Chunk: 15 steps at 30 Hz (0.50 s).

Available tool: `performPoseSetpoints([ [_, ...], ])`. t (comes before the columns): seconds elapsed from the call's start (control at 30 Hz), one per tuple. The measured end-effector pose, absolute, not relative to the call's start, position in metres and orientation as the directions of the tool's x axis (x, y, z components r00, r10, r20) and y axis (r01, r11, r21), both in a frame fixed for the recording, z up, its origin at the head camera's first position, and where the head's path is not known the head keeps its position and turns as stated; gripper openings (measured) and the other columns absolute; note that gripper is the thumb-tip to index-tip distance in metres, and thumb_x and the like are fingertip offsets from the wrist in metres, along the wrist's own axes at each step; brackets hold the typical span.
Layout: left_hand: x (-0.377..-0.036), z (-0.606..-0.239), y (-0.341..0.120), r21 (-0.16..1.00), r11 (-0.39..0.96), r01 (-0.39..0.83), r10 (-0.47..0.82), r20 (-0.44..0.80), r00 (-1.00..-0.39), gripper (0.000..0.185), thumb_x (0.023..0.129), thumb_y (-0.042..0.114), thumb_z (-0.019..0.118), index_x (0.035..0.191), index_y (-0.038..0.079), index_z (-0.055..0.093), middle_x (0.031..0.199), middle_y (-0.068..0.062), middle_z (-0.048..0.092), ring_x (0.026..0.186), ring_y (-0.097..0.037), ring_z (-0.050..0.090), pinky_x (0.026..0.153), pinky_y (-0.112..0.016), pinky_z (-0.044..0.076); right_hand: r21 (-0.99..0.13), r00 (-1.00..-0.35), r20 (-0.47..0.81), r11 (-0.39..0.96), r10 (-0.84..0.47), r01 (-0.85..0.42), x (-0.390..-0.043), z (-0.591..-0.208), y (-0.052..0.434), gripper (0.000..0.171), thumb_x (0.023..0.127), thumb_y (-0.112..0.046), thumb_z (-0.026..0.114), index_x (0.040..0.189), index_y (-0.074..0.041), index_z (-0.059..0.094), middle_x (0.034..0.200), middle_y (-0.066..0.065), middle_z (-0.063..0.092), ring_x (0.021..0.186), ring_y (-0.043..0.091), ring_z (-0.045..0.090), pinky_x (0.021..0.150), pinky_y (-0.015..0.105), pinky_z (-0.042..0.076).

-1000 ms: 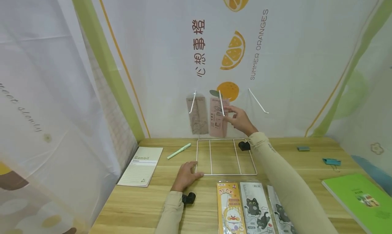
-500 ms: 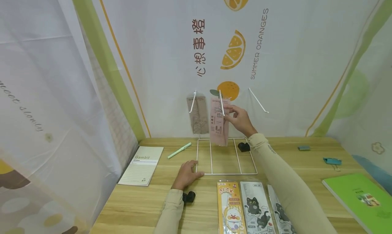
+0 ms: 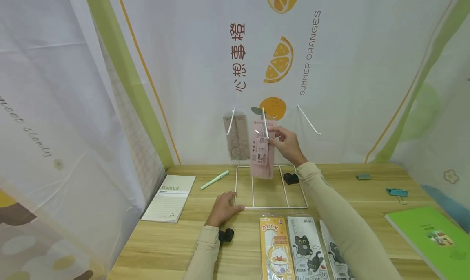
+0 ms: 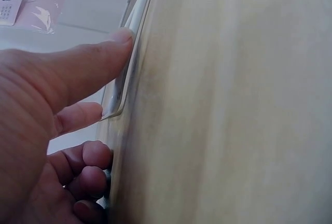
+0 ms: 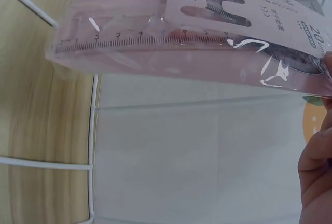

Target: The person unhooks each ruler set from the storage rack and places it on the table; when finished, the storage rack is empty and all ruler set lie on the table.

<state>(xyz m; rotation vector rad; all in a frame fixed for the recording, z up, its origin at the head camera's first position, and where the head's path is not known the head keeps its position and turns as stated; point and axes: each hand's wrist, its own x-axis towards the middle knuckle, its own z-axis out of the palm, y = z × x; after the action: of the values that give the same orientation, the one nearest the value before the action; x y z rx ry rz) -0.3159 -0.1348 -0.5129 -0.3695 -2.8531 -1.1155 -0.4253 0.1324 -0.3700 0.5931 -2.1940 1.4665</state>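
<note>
Two hands are at work over the wooden surface (image 3: pixel 161 247). The right hand (image 3: pixel 288 143) is raised at about 12 o'clock and pinches the top of a pink ruler pack (image 3: pixel 262 149) between thumb and fingers, right at the middle white hook (image 3: pixel 265 123); the pack hangs upright with its lower end just above the far edge of the white wire rack base (image 3: pixel 271 187). The right wrist view shows the pack's ruler markings (image 5: pixel 155 40) close up. At 11 o'clock of that pack a brown ruler pack (image 3: pixel 237 137) hangs on the left hook (image 3: pixel 231 121). The left hand (image 3: pixel 223 208) lies on the surface with relaxed fingers, thumb pressing the rack's near-left corner; in the left wrist view the forefinger (image 4: pixel 88 63) touches the wire. At 6 o'clock of the rack lie a duck ruler pack (image 3: pixel 276 247) and a cat ruler pack (image 3: pixel 307 247), side by side.
</note>
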Motion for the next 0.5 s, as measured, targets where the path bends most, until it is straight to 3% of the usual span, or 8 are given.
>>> performPoseSetpoints([
  [0.23,-0.316,-0.514,-0.136,0.666,0.703,0.251,0.205,0.149,-0.967,0.060,0.084,0.029,0.082,0.130,-0.004,0.061,0.105,-0.015,0.064,0.101,-0.032,0.056,0.090,-0.051,0.048,-0.743,-0.803,0.584,0.318,-0.122,-0.589,-0.391,-0.357,0.127,0.032,0.091,0.001,0.071,0.122,0.006,0.066,0.097,0.026,0.065,0.062,0.020,0.042,0.053,0.018,0.032],
  [0.5,-0.315,-0.511,-0.135,0.677,0.697,0.237,0.192,0.142,-0.971,0.060,0.084,0.028,0.082,0.130,-0.004,0.061,0.102,-0.014,0.063,0.098,-0.030,0.054,0.087,-0.048,0.048,-0.716,-0.767,0.617,0.277,-0.177,-0.640,-0.366,-0.354,0.131,0.030,0.090,0.006,0.070,0.120,0.009,0.065,0.093,0.025,0.062,0.056,0.014,0.039,0.051,0.018,0.033],
])
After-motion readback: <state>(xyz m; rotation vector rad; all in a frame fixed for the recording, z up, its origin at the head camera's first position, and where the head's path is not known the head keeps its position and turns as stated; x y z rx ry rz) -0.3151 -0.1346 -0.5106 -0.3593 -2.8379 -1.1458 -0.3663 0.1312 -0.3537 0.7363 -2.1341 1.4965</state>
